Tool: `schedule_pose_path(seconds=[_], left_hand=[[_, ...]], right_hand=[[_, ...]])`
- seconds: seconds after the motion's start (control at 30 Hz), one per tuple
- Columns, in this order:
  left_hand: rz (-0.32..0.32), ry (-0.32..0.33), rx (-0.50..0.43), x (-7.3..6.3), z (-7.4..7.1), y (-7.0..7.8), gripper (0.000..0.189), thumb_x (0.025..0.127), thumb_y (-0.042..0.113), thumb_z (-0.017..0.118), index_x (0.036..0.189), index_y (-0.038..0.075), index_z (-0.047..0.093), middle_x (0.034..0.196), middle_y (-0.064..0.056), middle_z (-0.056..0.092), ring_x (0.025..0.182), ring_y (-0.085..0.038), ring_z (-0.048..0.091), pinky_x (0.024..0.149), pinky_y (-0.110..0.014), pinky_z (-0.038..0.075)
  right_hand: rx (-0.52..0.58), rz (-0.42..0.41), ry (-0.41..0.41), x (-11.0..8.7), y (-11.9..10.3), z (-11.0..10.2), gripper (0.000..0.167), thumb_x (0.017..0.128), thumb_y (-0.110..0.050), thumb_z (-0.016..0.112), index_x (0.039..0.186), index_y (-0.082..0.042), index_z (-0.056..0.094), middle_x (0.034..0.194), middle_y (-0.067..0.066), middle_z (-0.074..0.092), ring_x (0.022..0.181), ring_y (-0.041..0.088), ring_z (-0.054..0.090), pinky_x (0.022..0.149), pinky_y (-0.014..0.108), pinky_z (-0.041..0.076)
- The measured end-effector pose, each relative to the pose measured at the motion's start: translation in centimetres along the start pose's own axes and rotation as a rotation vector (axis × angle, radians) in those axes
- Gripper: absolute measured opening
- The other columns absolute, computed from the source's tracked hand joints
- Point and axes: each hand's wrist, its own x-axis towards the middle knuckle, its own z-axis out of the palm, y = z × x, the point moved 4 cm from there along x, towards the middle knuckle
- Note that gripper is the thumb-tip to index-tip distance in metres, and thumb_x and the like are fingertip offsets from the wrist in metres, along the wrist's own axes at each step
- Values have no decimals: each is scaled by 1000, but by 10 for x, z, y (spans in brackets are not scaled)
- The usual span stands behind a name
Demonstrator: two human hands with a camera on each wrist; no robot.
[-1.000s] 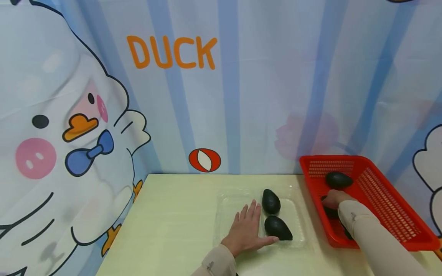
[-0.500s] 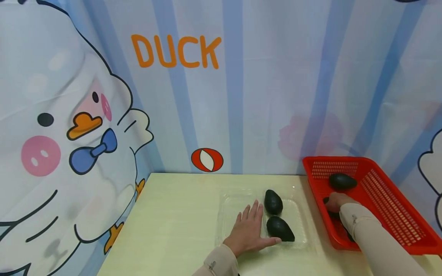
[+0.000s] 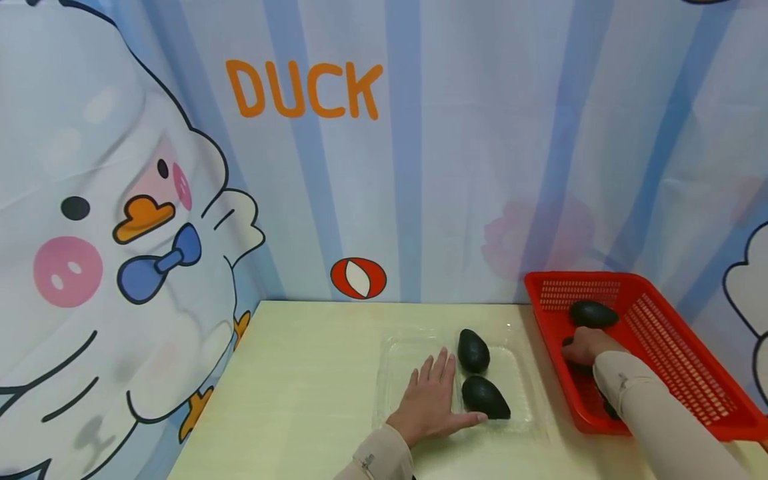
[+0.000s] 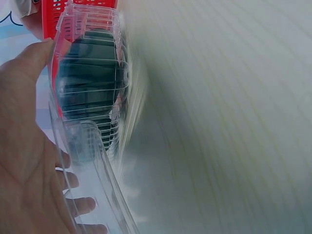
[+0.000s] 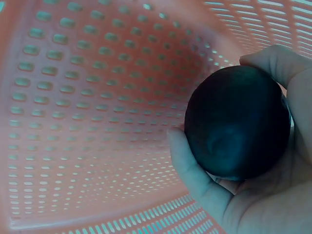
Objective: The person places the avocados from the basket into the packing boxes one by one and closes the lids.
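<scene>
While resting the left hand (image 3: 426,407) over the clear plastic container (image 3: 517,387) with straight, spread fingers, touches its rim with the thumb, probably to keep such light plastic from shifting. In its right half, two dark avocados (image 3: 485,398), laid one behind the other, presumably to share the space. Inside the red basket (image 3: 678,360), grips a third avocado (image 5: 236,122) with the right hand (image 3: 591,347), fingers and thumb curled around its sides, likely for a secure hold. Just beyond, another avocado (image 3: 593,314), lying loose.
</scene>
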Motion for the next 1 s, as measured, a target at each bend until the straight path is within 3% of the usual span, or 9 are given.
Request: schedule_pose_path(seconds=[0.1, 0.3, 0.47, 0.63, 0.87, 1.0], left_hand=[[0, -2, -8, 0, -1, -1, 116, 82, 89, 43, 163, 10, 19, 170, -8, 16, 150, -35, 30, 116, -58, 33], [2, -3, -23, 0, -1, -2, 116, 82, 89, 44, 163, 9, 20, 170, -9, 16, 151, -37, 30, 116, -59, 33], [8, -4, -19, 0, 1, -2, 116, 83, 89, 44, 163, 9, 20, 170, -10, 16, 150, -37, 30, 115, -59, 34], [6, 1, -5, -1, 0, 0, 115, 83, 88, 44, 163, 9, 21, 170, -9, 17, 149, -36, 32, 115, -57, 35], [3, -2, 4, 0, -1, 0, 116, 82, 89, 44, 163, 9, 19, 170, -9, 16, 150, -36, 31, 115, -57, 34], [4, 2, -2, 0, -1, 1, 116, 82, 89, 44, 163, 9, 19, 170, -9, 16, 150, -36, 31, 115, -57, 34]], right_hand=[[14, 4, 12, -3, -3, -7, 27, 89, -29, 60, 75, -6, 57, 74, 9, 55, 68, 23, 53, 65, 35, 42], [10, 1, 43, -9, -9, -17, 44, 91, -37, 60, 96, 6, 63, 87, 15, 61, 76, 27, 55, 71, 42, 47], [-9, -22, 63, -15, -13, -22, 45, 95, -42, 58, 84, 1, 63, 84, 14, 63, 73, 26, 56, 68, 43, 47], [-17, -6, 69, -23, -17, -27, 51, 97, -48, 57, 89, 1, 64, 86, 15, 64, 73, 26, 57, 65, 42, 46], [13, 5, 106, -38, -24, -34, 53, 97, -53, 56, 87, -1, 58, 78, 11, 58, 68, 25, 55, 57, 39, 43], [7, 3, 157, -49, -34, -40, 73, 96, -54, 57, 115, 16, 51, 98, 27, 62, 78, 31, 60, 58, 44, 47]])
